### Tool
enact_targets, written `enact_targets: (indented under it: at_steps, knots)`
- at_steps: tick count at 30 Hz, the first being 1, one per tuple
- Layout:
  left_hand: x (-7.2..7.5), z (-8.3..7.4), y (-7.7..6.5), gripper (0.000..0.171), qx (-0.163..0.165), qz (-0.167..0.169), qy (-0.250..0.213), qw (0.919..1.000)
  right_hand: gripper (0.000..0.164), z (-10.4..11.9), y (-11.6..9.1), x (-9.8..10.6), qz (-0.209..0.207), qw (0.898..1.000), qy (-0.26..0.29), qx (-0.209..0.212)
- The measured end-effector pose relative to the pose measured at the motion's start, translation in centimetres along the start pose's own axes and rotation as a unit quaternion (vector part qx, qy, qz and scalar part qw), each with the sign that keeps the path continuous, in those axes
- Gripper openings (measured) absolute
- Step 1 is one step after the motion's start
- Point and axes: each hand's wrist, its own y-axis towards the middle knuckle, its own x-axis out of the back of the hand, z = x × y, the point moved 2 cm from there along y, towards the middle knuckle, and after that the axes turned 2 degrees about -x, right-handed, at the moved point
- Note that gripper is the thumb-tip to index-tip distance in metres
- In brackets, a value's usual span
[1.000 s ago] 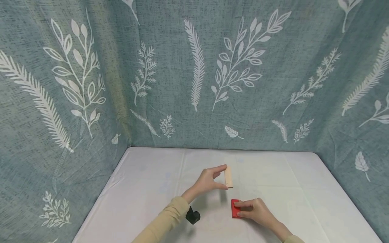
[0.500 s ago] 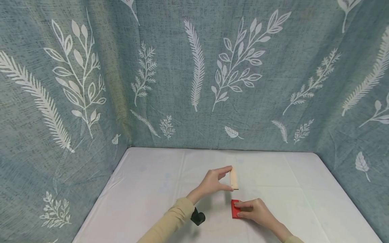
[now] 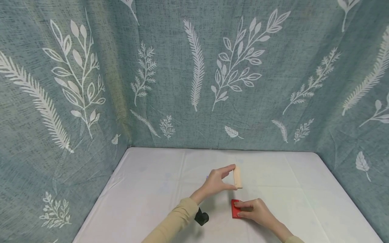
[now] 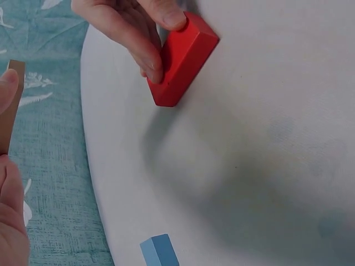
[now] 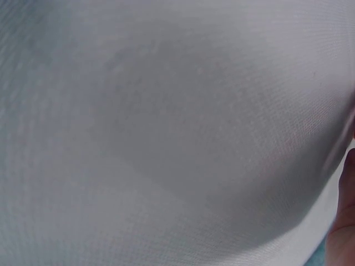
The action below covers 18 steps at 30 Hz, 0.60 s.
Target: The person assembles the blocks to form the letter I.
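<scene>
Lower centre of my head view, the left hand (image 3: 213, 182) pinches a wooden block (image 3: 237, 177) by its ends; a slip could, I judge, drop it onto the red block (image 3: 235, 209) just below, pinched by the right hand (image 3: 257, 212).

The left hand (image 4: 13, 227) pinches a tan block (image 4: 10, 128), the right hand (image 4: 119, 27) a red block (image 4: 189, 62); a blue block (image 4: 160, 250) sits apart from both.

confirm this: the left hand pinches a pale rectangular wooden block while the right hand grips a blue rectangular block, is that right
Not quite: the right hand grips a red rectangular block, not blue, as the head view shows. The left hand does pinch the pale rectangular wooden block.
</scene>
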Motion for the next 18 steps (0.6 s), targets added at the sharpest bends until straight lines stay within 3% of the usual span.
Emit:
enact_targets:
  at_steps: [18]
  knots:
    - [-0.35,0.63,0.27,0.074,0.018,-0.002,0.007,0.9998,0.033,-0.14,0.0,-0.06,0.007,1.0,-0.005,-0.019]
